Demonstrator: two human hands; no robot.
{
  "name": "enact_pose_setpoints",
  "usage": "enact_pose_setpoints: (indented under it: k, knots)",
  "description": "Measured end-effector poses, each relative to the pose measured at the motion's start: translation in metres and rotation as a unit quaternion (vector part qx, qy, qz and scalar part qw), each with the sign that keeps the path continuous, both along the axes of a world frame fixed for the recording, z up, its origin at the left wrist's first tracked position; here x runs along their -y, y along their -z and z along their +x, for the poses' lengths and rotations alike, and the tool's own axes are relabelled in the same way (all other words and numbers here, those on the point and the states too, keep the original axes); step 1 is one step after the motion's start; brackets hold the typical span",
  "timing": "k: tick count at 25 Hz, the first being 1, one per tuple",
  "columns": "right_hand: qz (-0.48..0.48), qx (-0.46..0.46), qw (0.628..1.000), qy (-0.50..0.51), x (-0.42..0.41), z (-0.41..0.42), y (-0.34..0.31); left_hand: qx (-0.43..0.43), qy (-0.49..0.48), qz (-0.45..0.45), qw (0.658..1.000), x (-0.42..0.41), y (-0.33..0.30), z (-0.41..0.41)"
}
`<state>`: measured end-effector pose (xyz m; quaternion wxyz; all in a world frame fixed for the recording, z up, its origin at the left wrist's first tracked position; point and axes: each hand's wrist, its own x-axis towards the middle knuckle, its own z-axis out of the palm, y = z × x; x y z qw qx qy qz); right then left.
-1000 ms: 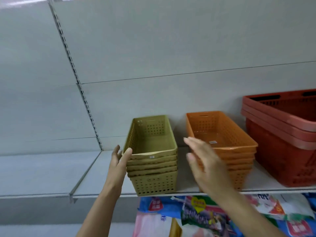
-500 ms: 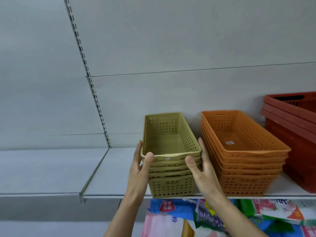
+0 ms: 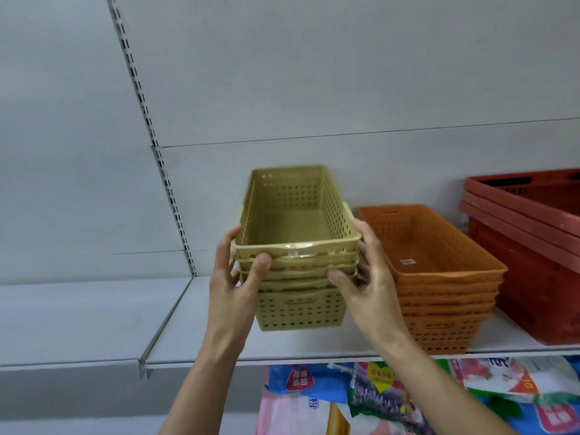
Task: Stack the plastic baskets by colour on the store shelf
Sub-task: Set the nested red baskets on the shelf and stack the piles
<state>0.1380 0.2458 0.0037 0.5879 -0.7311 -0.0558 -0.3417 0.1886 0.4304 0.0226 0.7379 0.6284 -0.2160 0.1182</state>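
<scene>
A stack of several olive-green perforated baskets (image 3: 298, 306) is raised off the white shelf (image 3: 282, 350), its base above the board. My left hand (image 3: 233, 287) grips the stack's left front corner, thumb on the front rims. My right hand (image 3: 365, 284) grips the right front corner, thumb on the lower rims and fingers along the side. Just to the right, a stack of several orange baskets (image 3: 439, 296) stands on the shelf, close to my right hand.
Larger red baskets (image 3: 533, 262) are nested at the far right of the shelf. A slotted upright (image 3: 157, 158) and a shelf joint lie to the left, with bare shelf board (image 3: 78, 315) beyond. Colourful packaged goods (image 3: 376, 400) fill the level below.
Both hands closed onto the green stack's front corners and lifted it off the shelf, toward me. The view shifted right to left, so the baskets sit further right in frame.
</scene>
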Motion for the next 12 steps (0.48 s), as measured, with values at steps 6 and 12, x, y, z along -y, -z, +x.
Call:
enact_pose_setpoints:
  k: [6,12]
  knots:
    - [-0.028,0.121,0.991,0.040,0.050,-0.035,-0.087,0.168,0.038,-0.030,0.985,0.055,-0.077,-0.029]
    - [-0.104,0.169,0.971,0.136,0.150,-0.065,-0.105,0.177,0.084,-0.038,0.980,0.157,-0.088,-0.041]
